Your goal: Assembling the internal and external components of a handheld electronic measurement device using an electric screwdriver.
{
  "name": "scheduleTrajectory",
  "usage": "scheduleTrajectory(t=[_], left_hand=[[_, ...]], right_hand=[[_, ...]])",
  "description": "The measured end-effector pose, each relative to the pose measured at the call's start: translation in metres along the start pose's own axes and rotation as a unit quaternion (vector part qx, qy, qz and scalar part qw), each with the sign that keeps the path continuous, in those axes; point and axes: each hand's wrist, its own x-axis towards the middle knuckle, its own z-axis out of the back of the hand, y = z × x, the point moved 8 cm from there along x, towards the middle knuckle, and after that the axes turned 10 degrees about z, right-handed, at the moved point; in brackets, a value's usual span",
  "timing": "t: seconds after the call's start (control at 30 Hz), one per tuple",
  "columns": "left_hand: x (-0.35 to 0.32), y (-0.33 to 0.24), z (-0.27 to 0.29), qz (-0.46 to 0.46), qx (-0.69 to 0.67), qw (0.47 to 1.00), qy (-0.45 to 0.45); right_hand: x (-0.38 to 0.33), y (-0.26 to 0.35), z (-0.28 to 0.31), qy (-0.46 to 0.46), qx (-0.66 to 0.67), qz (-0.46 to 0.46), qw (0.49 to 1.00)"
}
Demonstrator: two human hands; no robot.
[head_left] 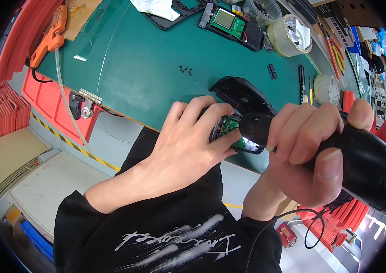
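Note:
My left hand (pixel 190 136) is closed on a small black device housing with a green circuit board (pixel 230 125) showing inside, at the table's front edge. Its fingers press along the board's sides. My right hand (pixel 309 145) wraps round a thick black electric screwdriver (pixel 370 166). The tool's narrow collar points left, just over the board; the bit is hidden. Right behind the board lies an open black cover (pixel 243 93), seemingly joined to it by a thin wire. Several small dark screws (pixel 185 70) lie loose on the green table mat (pixel 152 68).
An orange glue gun (pixel 53 41) rests at the left edge, near a metal clip (pixel 88 102). At the back are another opened device (pixel 227 25), a plastic tub (pixel 261 11) and a tape roll (pixel 288 34). A black pen (pixel 302 82) lies right. Red trays flank the table.

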Motion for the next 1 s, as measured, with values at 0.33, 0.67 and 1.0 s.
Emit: scheduleTrajectory(t=[0.33, 0.67, 1.0], left_hand=[[-0.001, -0.001, 0.000, -0.002, 0.012, 1.000, -0.020], [-0.002, -0.003, 0.000, -0.003, 0.014, 1.000, -0.009], [-0.001, -0.010, 0.002, -0.016, 0.028, 0.999, -0.023]], right_hand=[[0.001, -0.007, -0.007, 0.004, -0.033, -0.023, 0.999], [0.002, -0.005, -0.012, 0.002, -0.073, -0.032, 0.997], [0.018, 0.059, 0.014, -0.087, 0.039, 0.074, 0.993]])
